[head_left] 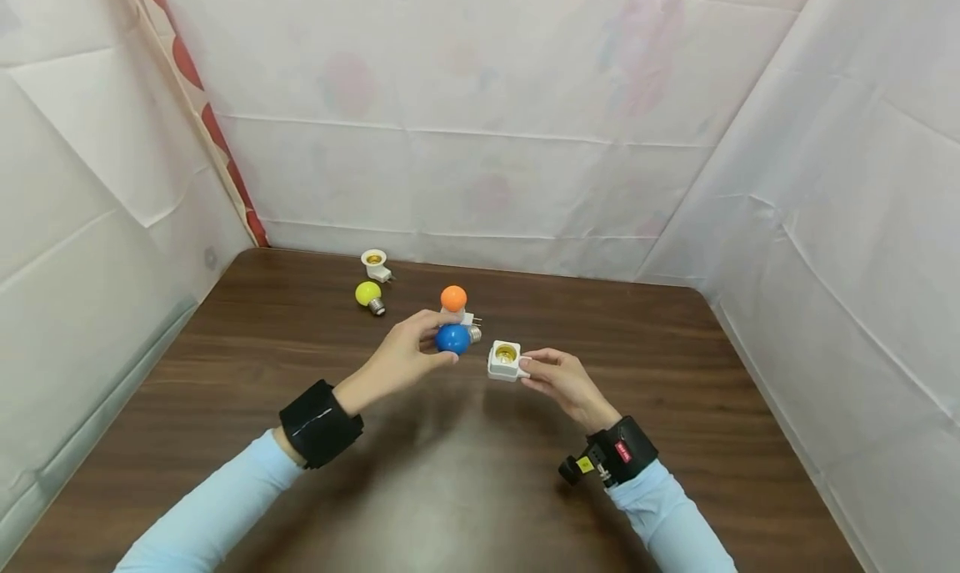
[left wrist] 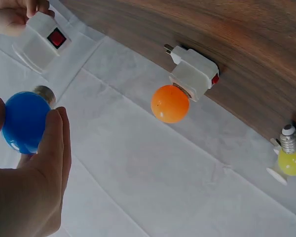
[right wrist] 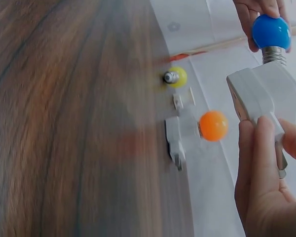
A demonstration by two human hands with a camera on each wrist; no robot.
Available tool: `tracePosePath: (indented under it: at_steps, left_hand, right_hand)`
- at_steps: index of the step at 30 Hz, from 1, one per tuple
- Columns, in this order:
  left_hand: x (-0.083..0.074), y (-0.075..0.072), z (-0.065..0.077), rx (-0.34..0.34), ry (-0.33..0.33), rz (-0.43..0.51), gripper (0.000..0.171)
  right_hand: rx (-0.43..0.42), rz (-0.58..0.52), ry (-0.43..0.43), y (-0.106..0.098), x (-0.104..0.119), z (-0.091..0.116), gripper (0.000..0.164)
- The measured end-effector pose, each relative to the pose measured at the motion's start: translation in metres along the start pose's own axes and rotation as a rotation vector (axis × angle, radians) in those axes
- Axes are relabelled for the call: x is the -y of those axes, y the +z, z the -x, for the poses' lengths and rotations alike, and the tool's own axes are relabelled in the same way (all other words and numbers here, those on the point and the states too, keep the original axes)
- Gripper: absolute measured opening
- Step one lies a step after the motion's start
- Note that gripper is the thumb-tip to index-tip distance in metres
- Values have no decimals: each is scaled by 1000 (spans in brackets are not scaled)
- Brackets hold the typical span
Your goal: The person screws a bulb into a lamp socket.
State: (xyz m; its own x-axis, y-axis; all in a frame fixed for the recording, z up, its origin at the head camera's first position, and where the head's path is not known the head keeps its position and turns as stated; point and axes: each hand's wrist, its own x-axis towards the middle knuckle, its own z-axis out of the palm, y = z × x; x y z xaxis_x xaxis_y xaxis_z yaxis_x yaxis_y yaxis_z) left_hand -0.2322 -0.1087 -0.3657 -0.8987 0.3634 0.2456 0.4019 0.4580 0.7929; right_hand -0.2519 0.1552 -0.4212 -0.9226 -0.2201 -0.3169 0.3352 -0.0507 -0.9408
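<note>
My left hand (head_left: 399,356) pinches a blue light bulb (head_left: 453,339) between thumb and fingers, its metal screw base pointing right toward the other hand. In my right hand (head_left: 564,383) is a white plug-in lamp socket (head_left: 505,361), gripped by its plug end, with the brass-coloured opening facing up. A red switch (left wrist: 56,38) shows on that socket in the left wrist view. A small gap separates bulb and socket in the head view. Just behind the blue bulb, an orange bulb (head_left: 453,298) sits in another white socket (left wrist: 195,71) on the table.
A yellow bulb (head_left: 367,293) lies on its side at the back left of the brown wooden table (head_left: 435,490). Behind it stands another white plug-in socket (head_left: 374,264), without a bulb. White cloth (head_left: 480,139) hangs along the back and both sides.
</note>
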Motion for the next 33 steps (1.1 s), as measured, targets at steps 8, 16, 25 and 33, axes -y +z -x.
tracePosePath:
  at_steps: [8,16,25,33]
  left_hand:
    - [-12,-5,-1,87,1,-41,51]
    - [-39,-27,-22,228,21,-317,47]
    - [-62,-37,-40,376,36,-491,45]
    - [-61,-29,-42,414,35,-543,47]
  right_hand:
    - [13,5,-18,15,-5,-7,38]
    - [67,52,-22,29,1,-8,40]
    - [91,41,-15,37,1,-9,39]
    - [88,16,-8,42,0,-10,37]
